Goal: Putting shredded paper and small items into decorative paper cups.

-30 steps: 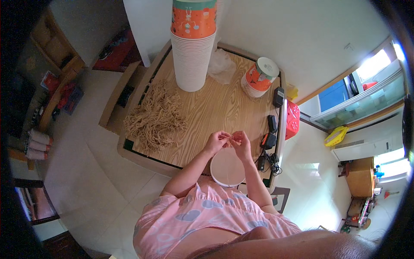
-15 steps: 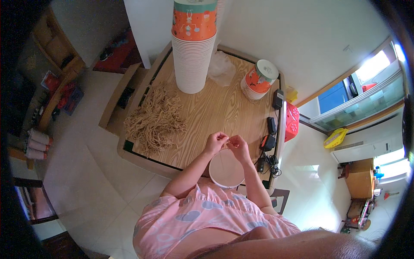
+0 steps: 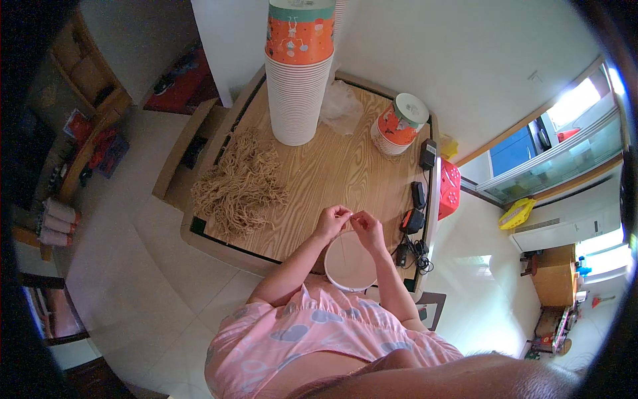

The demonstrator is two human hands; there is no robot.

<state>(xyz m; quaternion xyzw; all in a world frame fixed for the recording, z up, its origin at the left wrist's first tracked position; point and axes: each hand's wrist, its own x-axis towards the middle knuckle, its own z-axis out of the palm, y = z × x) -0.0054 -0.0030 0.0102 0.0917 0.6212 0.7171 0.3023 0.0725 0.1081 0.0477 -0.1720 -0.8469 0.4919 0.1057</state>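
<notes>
Two hands meet over the near edge of the table (image 3: 325,176), just above the open mouth of a white tub (image 3: 355,266). The left hand (image 3: 334,221) has its grip closed, thumb against finger; the right hand (image 3: 367,229) is pinched the same way, their tips all but touching. Both seem to be closed on a fine strand (image 3: 343,253), a faint line of which shows against the tub's pale inside; the bit between the fingertips is too small to make out.

For work this fine, a light pinch close to the join should serve better than a hard one, with one hand holding firm while the other does the turning. Elbows are best kept low and the wrists quiet. The tub sits between the forearms, against the person's front, so a dropped end would probably land in it. The yarn (image 3: 239,186) lies loose and tangled at the table's left; any length is best drawn gently. The cables (image 3: 419,251), right of the right hand, could snag a trailing end.
</notes>
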